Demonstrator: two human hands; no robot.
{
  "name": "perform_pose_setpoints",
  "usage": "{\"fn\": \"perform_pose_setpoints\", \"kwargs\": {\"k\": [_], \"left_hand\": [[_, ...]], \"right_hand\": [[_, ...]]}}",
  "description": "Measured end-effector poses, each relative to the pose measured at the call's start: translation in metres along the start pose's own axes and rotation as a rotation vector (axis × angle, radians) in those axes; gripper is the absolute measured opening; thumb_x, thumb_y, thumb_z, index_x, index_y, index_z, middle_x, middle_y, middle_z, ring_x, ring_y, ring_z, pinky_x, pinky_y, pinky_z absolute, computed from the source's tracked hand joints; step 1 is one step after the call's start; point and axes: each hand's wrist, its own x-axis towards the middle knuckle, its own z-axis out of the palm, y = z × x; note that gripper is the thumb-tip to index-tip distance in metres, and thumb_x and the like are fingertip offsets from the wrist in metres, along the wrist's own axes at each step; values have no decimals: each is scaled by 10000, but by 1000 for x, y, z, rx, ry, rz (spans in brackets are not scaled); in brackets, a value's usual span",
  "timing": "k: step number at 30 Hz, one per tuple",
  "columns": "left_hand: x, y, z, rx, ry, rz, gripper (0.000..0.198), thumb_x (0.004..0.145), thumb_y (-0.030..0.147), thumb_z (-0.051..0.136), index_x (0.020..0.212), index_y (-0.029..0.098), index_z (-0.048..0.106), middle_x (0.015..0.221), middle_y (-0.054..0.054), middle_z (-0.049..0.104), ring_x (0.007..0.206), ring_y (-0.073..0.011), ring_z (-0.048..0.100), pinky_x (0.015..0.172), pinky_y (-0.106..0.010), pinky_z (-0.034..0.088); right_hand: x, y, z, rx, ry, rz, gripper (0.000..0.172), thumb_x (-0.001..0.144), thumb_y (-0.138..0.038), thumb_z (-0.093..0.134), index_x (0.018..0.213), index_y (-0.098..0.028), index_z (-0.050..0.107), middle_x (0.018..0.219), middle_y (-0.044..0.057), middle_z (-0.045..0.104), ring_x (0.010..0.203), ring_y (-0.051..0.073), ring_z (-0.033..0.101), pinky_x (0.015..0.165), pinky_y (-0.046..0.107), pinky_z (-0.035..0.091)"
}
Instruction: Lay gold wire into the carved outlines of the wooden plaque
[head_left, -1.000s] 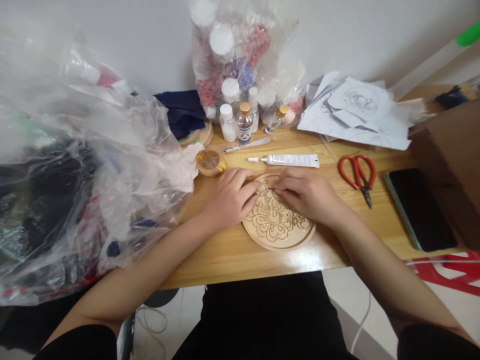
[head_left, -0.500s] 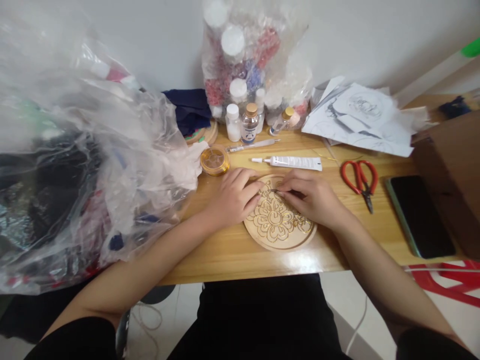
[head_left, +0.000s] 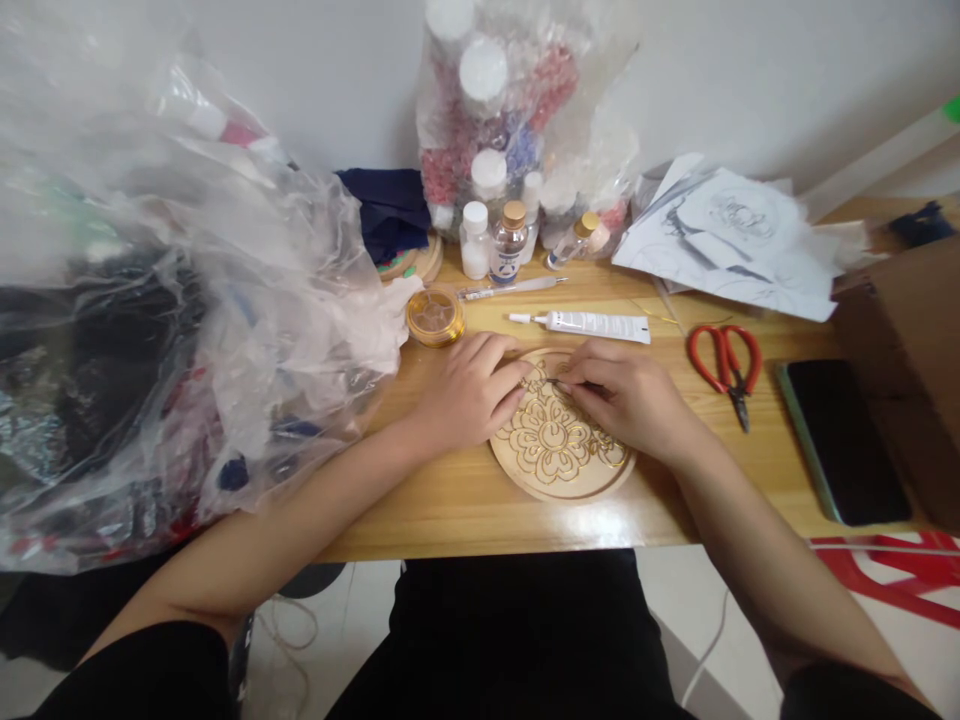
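Hands meet on one wooden disc [head_left: 559, 462]: right hand [head_left: 631, 400] pinches one thin tool [head_left: 556, 382]; left hand [head_left: 465, 395] grip unclear.

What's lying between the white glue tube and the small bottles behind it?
A slim pen-like tool lies flat between the glue tube and the bottles, seen in the head view.

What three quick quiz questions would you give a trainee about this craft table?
1. True or false: the scissors lie left of the wooden disc.
2. What lies just behind the disc? A glue tube, B cup, C book.
3. Which hand pinches the thin tool over the disc?
Key: 1 false; 2 A; 3 the right hand.
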Motion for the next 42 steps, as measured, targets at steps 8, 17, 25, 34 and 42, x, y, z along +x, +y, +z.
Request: {"fn": "perform_pose_setpoints", "kwargs": {"k": [8, 17, 25, 34, 42], "left_hand": [[0, 0, 1, 14, 7, 2, 201, 910, 223, 520, 1037, 130, 644, 1086, -128, 581, 999, -252, 522, 861, -408, 461], [0, 1, -2, 6, -22, -15, 198, 914, 222, 513, 1043, 140, 638, 1092, -121, 583, 1010, -249, 510, 869, -406, 456], [0, 1, -2, -4, -19, -21, 206, 905, 218, 522, 1054, 140, 641, 1096, -122, 588, 1013, -251, 515, 870, -406, 456], [-1, 1, -2, -8, -29, -30, 213, 911, 225, 518, 1060, 138, 643, 1094, -125, 588, 1018, -253, 517, 872, -410, 457], [0, 0, -2, -49, -22, -44, 208, 903, 225, 528, 1052, 140, 647, 1107, -130, 583, 1027, -257, 516, 880, -431, 455]], "right_hand": [[0, -3, -2, -28, 41, -40, 110, 859, -114, 574, 788, -145, 653, 811, 78, 661, 727, 172, 634, 637, 289, 503], [-2, 1, 2, 37, 95, -45, 80, 863, -139, 584, 821, -171, 646, 813, 66, 663, 736, 169, 634, 635, 292, 514], [-1, -1, 4, 27, 60, 14, 114, 861, -143, 562, 789, -183, 641, 815, 56, 660, 720, 165, 619, 628, 294, 492], [1, -7, 2, -57, 3, 41, 150, 871, -140, 538, 760, -165, 635, 805, 58, 638, 719, 165, 618, 642, 288, 485], [-2, -2, 1, 21, 143, 20, 82, 857, -160, 586, 818, -178, 655, 832, 62, 664, 756, 174, 635, 642, 293, 505]]}}
